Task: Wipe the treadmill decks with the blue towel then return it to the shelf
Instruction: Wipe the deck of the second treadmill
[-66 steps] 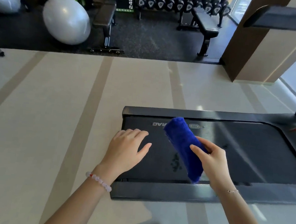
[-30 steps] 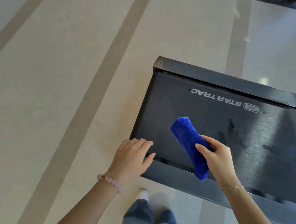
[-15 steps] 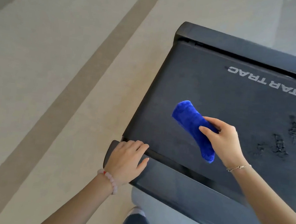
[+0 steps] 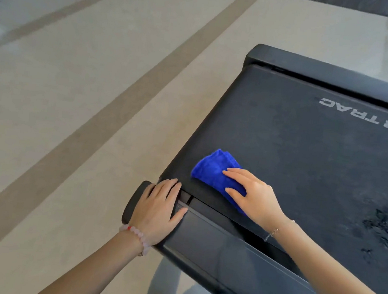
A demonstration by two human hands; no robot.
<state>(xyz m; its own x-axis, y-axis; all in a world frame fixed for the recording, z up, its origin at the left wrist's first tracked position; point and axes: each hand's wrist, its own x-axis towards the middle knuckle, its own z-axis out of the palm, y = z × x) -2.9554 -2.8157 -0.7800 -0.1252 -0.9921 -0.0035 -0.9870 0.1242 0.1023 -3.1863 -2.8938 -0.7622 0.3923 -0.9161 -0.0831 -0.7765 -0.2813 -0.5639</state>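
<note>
Fingers (image 4: pixel 234 173) of right hand (image 4: pixel 254 199) straight, blue towel (image 4: pixel 209 169) pressed under them on treadmill deck (image 4: pixel 305 157), left hand (image 4: pixel 158 209) flat

We note the right hand (image 4: pixel 254 197) flat on the folded blue towel (image 4: pixel 212 172), fingers straight, pressing it onto the treadmill belt (image 4: pixel 305 157) near the corner closest to us. Left hand (image 4: pixel 158 209) rests palm-down on the rounded end cap (image 4: pixel 134 200) of the near side rail (image 4: pixel 213 250). Bead bracelet (image 4: pixel 136 233) on left wrist, thin chain (image 4: pixel 275 231) on right. White lettering (image 4: pixel 357 115) reads upside down; dark smudges (image 4: pixel 380 224) mark the belt right of the towel. Beige floor (image 4: pixel 47 132) with brown stripes alongside
</note>
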